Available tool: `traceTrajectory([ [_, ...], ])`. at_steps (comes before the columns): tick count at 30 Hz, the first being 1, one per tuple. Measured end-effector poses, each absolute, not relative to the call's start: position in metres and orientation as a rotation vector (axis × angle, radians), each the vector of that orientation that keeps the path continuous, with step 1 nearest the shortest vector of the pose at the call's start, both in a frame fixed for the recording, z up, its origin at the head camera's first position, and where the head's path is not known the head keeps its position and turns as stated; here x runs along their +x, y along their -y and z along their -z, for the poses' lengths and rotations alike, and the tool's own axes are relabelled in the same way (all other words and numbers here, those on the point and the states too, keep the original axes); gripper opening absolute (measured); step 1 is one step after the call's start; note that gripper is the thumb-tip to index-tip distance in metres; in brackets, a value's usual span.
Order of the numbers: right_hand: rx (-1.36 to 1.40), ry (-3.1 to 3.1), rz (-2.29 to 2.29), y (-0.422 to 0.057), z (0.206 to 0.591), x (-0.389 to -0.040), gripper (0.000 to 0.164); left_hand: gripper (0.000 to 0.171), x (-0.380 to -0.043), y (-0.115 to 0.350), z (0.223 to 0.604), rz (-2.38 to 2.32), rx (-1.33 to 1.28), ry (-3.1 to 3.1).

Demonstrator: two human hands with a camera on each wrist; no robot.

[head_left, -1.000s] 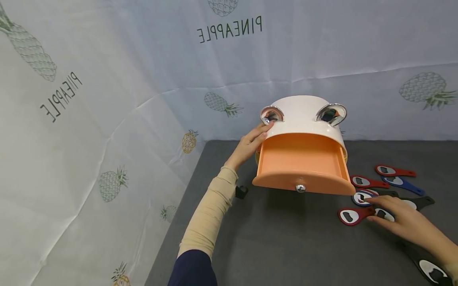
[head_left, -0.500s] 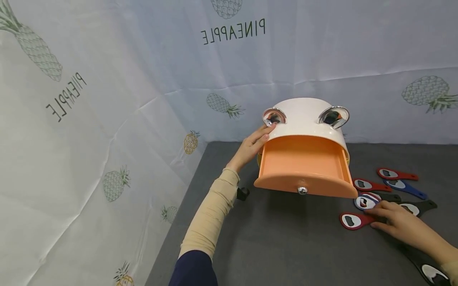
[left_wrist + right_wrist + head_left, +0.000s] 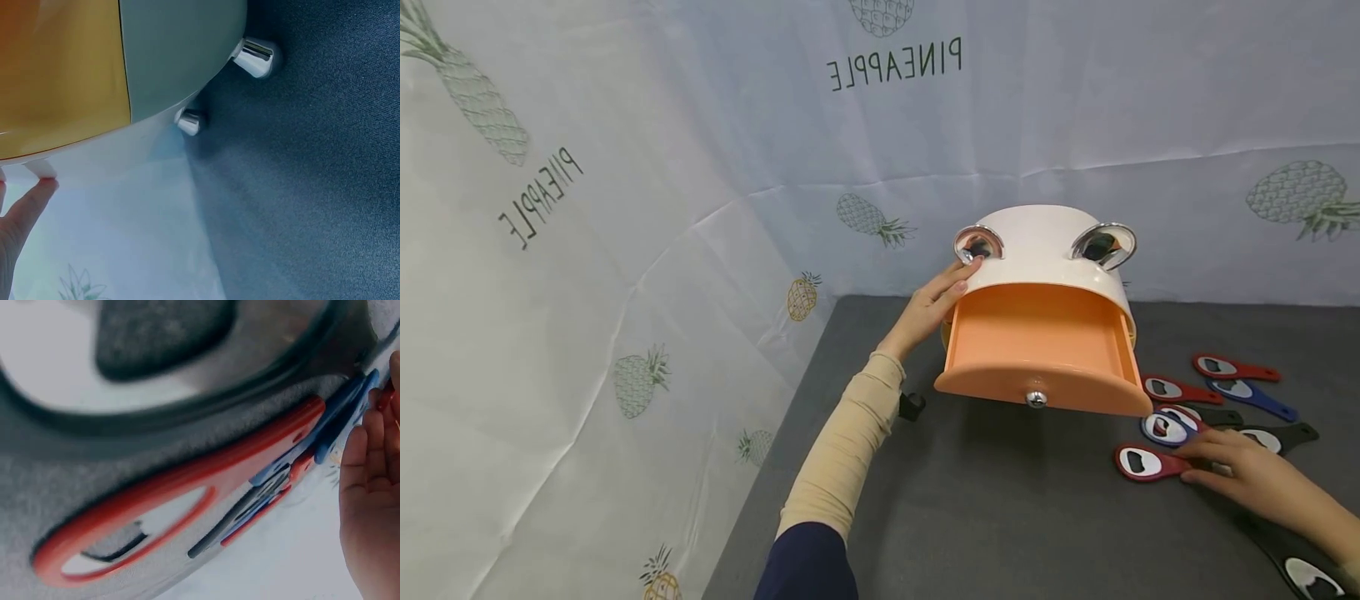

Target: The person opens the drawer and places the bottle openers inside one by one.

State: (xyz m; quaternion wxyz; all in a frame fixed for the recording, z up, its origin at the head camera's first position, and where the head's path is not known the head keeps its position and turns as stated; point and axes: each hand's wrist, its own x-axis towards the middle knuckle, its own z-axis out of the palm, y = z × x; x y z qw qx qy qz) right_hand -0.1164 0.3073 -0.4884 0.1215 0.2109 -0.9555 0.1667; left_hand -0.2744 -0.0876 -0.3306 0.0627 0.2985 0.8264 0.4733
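Resting the left hand (image 3: 925,308), with fingers extended and holding nothing, against the left side of a white frog-faced drawer box (image 3: 1047,246), right of center in the frame. Touching it just below a chrome-rimmed eye (image 3: 979,243). Pinching, with the right hand (image 3: 1243,467) nearly closed between thumb and fingers, the handle end of a dark red bottle opener (image 3: 1153,465) at the lower right of the frame, its round end pointing toward frame center. Leaving the orange drawer (image 3: 1041,333) pulled out above it and to its left.

Risking, by the look of it, a slip or swivel of the opener, from pinching only the handle's end. Possibly snagging the blue bottle opener (image 3: 1167,427) and those overlapping it, from reaching so close beside the pile. Perhaps bumping the drawer's right corner, from lifting too low on that side. Maybe skewing the box after such a knock, from bracing only one side with flat fingers. Possibly nudging the black bottle opener (image 3: 1309,575), bottom right, from sweeping the forearm low.
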Motion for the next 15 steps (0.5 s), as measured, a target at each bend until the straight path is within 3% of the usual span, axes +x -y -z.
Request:
traceTrajectory([
  [8,0.402,2.843,-0.492,-0.315,0.476,-0.108,0.026,0.043,-0.276,0.088,0.331,-1.437,0.897,-2.501],
  [15,0.292,2.626,-0.632,-0.324,0.465,-0.103,0.027,0.039,-0.298,0.087,0.358,-1.483,0.922,-2.521],
])
